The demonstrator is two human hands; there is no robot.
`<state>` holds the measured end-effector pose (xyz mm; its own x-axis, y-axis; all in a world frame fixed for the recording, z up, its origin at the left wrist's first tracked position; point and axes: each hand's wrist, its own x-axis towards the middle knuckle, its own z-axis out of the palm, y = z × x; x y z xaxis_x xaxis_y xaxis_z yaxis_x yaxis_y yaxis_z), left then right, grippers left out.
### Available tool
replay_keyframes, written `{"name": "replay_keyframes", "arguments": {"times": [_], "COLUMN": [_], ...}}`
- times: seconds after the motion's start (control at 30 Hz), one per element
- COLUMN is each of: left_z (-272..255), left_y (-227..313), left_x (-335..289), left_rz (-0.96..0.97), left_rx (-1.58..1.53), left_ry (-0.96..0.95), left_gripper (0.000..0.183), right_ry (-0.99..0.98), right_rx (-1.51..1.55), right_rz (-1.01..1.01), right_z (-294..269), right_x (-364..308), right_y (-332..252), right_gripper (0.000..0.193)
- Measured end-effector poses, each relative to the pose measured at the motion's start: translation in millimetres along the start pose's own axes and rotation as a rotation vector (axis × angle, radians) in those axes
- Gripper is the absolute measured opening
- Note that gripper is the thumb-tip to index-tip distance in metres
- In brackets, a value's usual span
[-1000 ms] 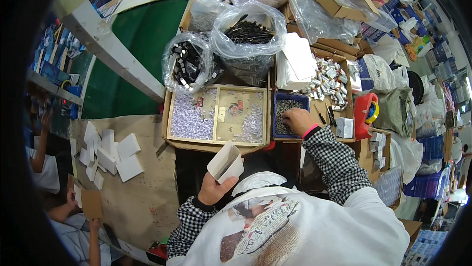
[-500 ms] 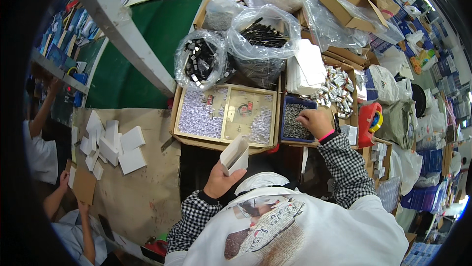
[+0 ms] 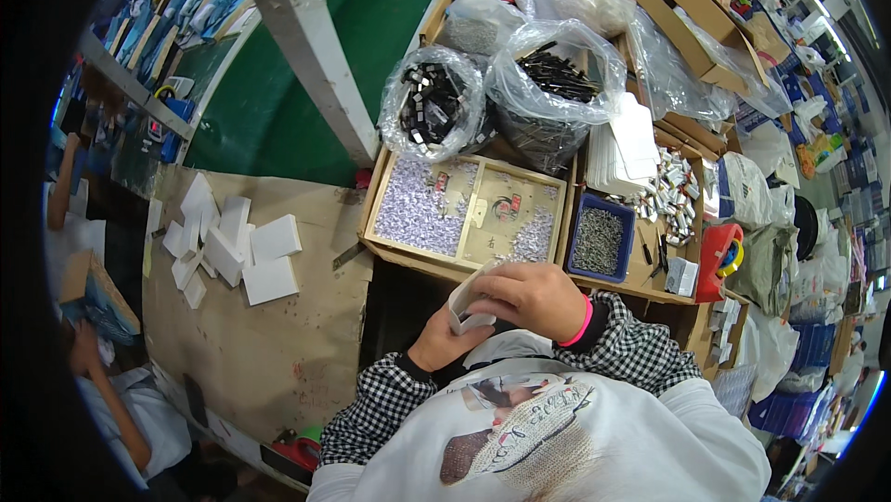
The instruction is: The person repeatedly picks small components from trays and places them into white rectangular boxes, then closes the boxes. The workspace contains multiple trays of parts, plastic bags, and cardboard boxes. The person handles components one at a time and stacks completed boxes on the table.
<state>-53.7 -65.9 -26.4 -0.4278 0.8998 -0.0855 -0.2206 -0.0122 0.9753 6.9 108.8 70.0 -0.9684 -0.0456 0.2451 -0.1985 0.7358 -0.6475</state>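
My left hand [image 3: 442, 342] is wrapped round a small open white box [image 3: 460, 303], held upright in front of my chest. The fingers of my right hand [image 3: 536, 300] are bent together at the box's open top; whatever they hold is hidden. Just beyond the hands lies a shallow wooden tray [image 3: 494, 231] with two compartments, holding small whitish-purple pieces [image 3: 418, 212]. To its right stands a blue bin [image 3: 600, 276] filled with small grey metal parts [image 3: 598, 233].
White boxes [image 3: 271, 257] lie piled on the brown board at left. Behind the tray stand plastic bags of black-and-silver pieces [image 3: 432, 110] and black sticks [image 3: 559, 75]. A metal post [image 3: 320, 57] rises at left. A red tape dispenser [image 3: 713, 263] stands right. At far left, another person handles a cardboard box [image 3: 100, 296].
My right hand has left the blue bin and come left to the white box in my left hand. The view has shifted, and the other person's cardboard piece has moved.
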Motion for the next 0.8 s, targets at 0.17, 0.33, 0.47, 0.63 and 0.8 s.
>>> {"name": "replay_keyframes", "arguments": {"times": [0.17,0.33,0.47,0.63,0.8], "left_z": [-14.2,-24.0,-34.8,-44.7,-51.8], "left_y": [-4.2,-9.3,-9.8,-10.1,-8.7], "left_x": [-17.3,-28.0,-38.6,-52.4,-61.3], "left_rz": [-0.098,-0.115,-0.106,-0.09,-0.101], "left_rx": [-0.135,-0.284,-0.279,-0.293,-0.341], "left_ry": [-0.018,-0.05,-0.031,0.063,0.106], "left_gripper": [0.055,0.062,0.063,0.063,0.063], "right_ry": [-0.035,0.044,-0.095,-0.167,-0.235], "right_rx": [0.264,0.147,-0.198,-0.327,-0.267], "right_rz": [0.01,0.335,0.306,0.213,0.187], "right_z": [10.9,32.8,67.6,94.2,93.7], "right_x": [12.3,52.3,83.4,106.7,117.1], "right_y": [1.5,75.5,141.4,174.2,175.8], "right_gripper": [0.013,0.016,0.015,0.015,0.014]}}
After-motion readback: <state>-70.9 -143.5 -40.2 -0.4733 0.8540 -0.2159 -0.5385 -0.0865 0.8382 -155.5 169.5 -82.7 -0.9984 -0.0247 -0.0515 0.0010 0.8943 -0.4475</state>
